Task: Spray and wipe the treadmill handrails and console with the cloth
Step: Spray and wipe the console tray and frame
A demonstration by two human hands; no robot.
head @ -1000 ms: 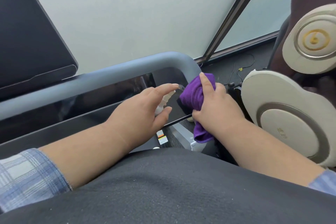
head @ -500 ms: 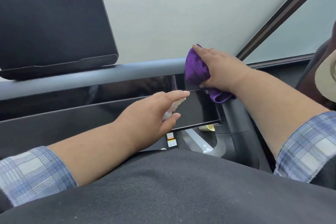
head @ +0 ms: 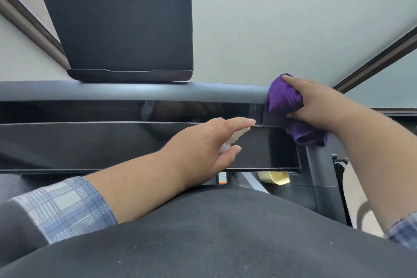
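Note:
A grey handrail [head: 135, 91] runs across the treadmill's front, with the glossy black console [head: 90, 142] below it. My right hand [head: 320, 101] grips a bunched purple cloth [head: 282, 97] and presses it on the handrail's right corner, where the bar bends down. My left hand [head: 203, 149] holds a small white spray bottle [head: 228, 142] over the console's right part, index finger stretched forward along its top. Most of the bottle is hidden under the hand.
A black tablet holder [head: 117, 25] stands above the handrail. The right upright post [head: 320, 174] drops from the corner. A yellowish object [head: 275, 178] and an orange-and-white label [head: 222, 178] show below the console. Frosted window panes lie behind.
My right hand has carried the cloth up from beside the console's right end onto the handrail's corner. The view has swung left and up. My left hand keeps the bottle over the console.

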